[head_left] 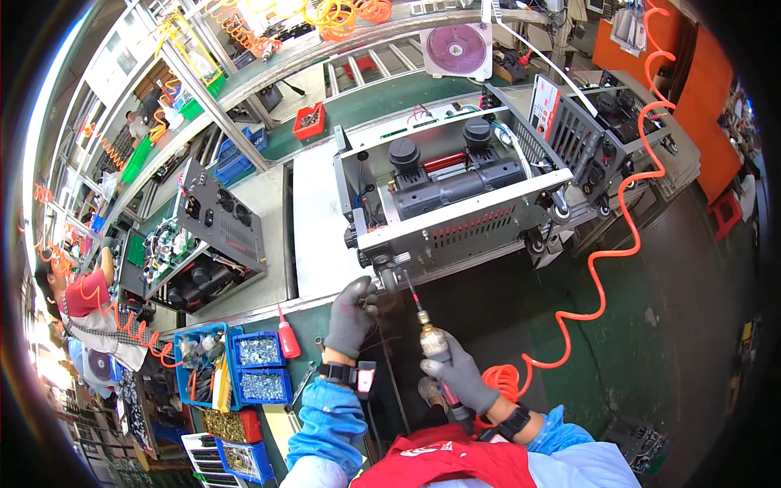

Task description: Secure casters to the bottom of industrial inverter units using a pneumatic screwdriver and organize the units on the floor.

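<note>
My right hand (462, 376), in a grey glove, grips an air screwdriver (434, 340) by its body. The driver's long bit points up and away, its tip close to a caster wheel (389, 278) at the near left corner of a black machine chassis (480, 232). My left hand (353, 315), also gloved, is beside that caster with its fingers curled in; what they hold, if anything, is hidden. The chassis lies on its side on the bench, open upward, showing a dark motor unit (457, 185) with two round black caps.
Blue bins of screws (262, 385) and a red bottle (288, 338) sit left of my left arm, near a wrench (304, 381). An orange coiled hose (598, 285) hangs at right. Another chassis (215, 224) stands at left, near a person in red (85, 294).
</note>
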The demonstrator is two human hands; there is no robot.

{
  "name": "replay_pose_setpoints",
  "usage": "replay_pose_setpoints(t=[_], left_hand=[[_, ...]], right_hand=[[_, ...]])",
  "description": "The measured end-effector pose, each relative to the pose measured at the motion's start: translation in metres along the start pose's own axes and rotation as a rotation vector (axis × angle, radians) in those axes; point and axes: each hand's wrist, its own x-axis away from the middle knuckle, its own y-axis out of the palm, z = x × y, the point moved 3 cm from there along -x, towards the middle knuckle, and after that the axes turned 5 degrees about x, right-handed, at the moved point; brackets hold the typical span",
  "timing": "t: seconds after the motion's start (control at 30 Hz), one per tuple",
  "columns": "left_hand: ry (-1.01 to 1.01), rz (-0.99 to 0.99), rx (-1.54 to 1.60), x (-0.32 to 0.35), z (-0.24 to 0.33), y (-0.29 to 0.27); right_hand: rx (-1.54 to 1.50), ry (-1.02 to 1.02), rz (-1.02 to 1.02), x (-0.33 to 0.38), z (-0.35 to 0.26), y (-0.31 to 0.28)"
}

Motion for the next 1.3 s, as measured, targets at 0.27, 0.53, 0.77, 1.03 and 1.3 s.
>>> replay_pose_setpoints(t=[0.27, 0.53, 0.77, 1.03, 1.3], left_hand=[[-0.107, -0.328, 0.106, 0.047, -0.003, -0.015], [-0.093, -0.281, 0.131, 0.054, -0.015, -0.019], [0.037, -0.258, -0.115, 0.068, -0.009, -0.009], [0.106, -0.256, -0.155, 0.08, -0.007, 0.004], [0.167, -0.22, -0.149, 0.077, -0.008, 0.008]], right_hand=[[-0.032, 0.064, -0.228, 0.041, -0.013, -0.017], [0.157, 0.029, -0.338, 0.057, -0.002, -0.005], [0.245, -0.022, -0.273, 0.063, 0.0, -0.003], [0.243, 0.005, -0.263, 0.065, -0.002, -0.003], [0.085, -0.052, -0.309, 0.06, -0.008, -0.003]])
